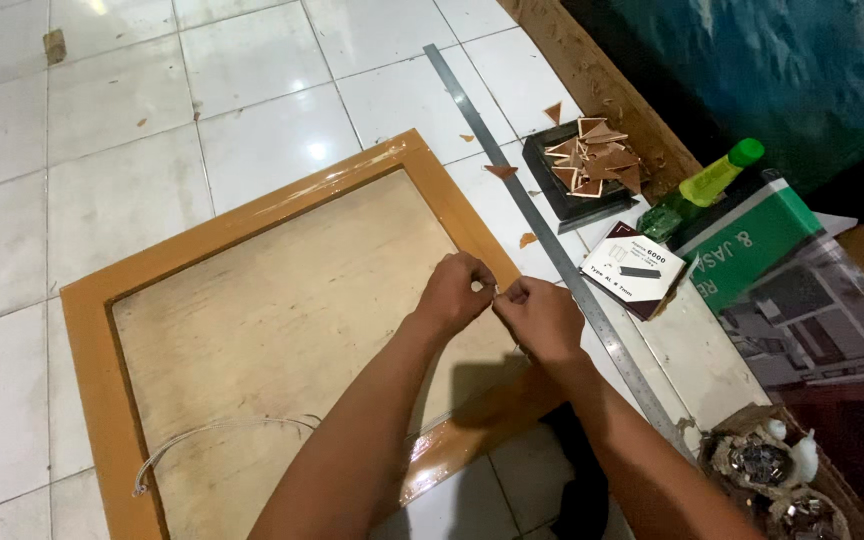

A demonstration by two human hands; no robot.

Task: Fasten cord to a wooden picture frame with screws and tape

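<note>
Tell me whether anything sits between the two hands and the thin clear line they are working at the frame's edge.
Nothing visible does. The left hand and right hand already pinch the thin clear line between their fingers, above the orange-brown wooden frame. The long steel ruler lies apart, to the right.

White tiled floor (252, 90), wooden frame (252, 215), steel ruler (512, 150)

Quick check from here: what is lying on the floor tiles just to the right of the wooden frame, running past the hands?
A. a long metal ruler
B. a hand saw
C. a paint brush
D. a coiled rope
A: a long metal ruler lies diagonally on the white tiles beside the wooden frame, passing just right of the right hand.
</note>
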